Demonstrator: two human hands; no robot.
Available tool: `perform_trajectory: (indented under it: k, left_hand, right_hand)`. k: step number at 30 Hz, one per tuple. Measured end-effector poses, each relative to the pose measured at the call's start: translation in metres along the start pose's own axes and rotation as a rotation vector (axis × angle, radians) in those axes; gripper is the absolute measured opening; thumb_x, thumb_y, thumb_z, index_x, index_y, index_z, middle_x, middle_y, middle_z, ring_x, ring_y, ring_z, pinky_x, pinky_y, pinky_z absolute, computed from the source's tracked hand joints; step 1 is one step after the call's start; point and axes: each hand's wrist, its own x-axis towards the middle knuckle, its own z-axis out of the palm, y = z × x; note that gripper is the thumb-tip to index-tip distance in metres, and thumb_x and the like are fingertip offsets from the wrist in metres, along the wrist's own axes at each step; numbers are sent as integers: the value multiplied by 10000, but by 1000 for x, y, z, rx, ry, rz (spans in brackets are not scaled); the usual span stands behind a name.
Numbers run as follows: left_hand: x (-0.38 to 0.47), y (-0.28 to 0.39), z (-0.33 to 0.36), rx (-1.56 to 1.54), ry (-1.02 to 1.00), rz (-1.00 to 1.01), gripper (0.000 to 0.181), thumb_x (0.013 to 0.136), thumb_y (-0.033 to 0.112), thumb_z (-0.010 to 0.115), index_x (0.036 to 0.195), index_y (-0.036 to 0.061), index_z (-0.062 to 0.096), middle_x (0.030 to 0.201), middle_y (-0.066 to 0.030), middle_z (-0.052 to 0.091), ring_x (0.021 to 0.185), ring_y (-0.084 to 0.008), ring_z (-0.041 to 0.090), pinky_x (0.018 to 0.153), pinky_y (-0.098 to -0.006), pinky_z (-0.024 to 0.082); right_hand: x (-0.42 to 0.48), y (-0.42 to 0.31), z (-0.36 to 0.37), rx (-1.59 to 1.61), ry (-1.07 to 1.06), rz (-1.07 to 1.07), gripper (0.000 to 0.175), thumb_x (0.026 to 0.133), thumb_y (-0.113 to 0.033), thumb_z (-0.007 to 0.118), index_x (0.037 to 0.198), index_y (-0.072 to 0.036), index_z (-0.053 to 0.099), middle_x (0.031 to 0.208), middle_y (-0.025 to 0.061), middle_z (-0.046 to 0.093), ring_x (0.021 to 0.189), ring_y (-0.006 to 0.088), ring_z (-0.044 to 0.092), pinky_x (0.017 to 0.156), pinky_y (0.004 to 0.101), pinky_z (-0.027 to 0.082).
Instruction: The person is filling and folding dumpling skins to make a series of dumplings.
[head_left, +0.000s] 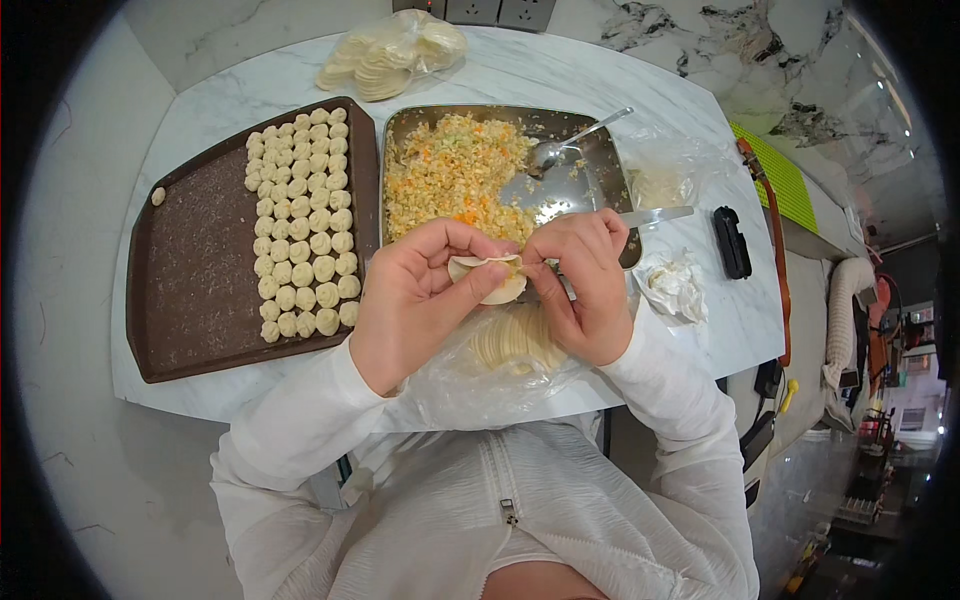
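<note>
Between my two hands, over the near edge of the steel tray, is a round dough wrapper (504, 291) with a little filling on it. My left hand (420, 300) holds its left side between thumb and fingers. With thumb and fingertips my right hand (581, 281) pinches its right edge. Below lies a stack of round wrappers (519, 341) on a clear plastic bag. Chopped filling with orange bits (457, 169) fills much of the steel tray (626, 191), where a metal spoon (547, 156) rests. A brown tray (191, 277) at left bears rows of small pleated dumplings (300, 229).
Behind the tray lies a bag of wrappers (390, 52). At right are a flat metal blade or spatula (664, 215), a clear plastic bag (667, 176), crumpled white wrapping (673, 286) and a black object (731, 242). A green mat (780, 176) lies beyond the table.
</note>
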Motion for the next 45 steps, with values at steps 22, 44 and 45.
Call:
perform_trajectory:
  k: [22,44,45]
  left_hand:
    - [0,-6,-1,-7,-30,40,174,925,-26,624,1096,-37,597,1052,-51,621,926,-67,601,793,-213,533]
    - [0,-3,-5,-114,3,-100,201,934,10,620,1111,0,526,1050,-53,640,923,-71,626,760,-226,566]
    - [0,-4,-5,-114,4,-101,201,934,10,620,1111,0,526,1050,-53,640,923,-71,626,760,-226,566]
  right_hand:
    - [0,-3,-3,37,77,23,227,748,-72,749,948,-146,672,915,-22,626,889,187,567,904,404,271]
    - [-3,4,3,-12,32,-16,132,825,-61,639,939,-117,603,933,5,593,904,215,544,902,404,259]
    - [-2,3,2,-9,17,-12,131,829,-59,631,942,-118,602,937,6,591,907,216,543,903,406,258]
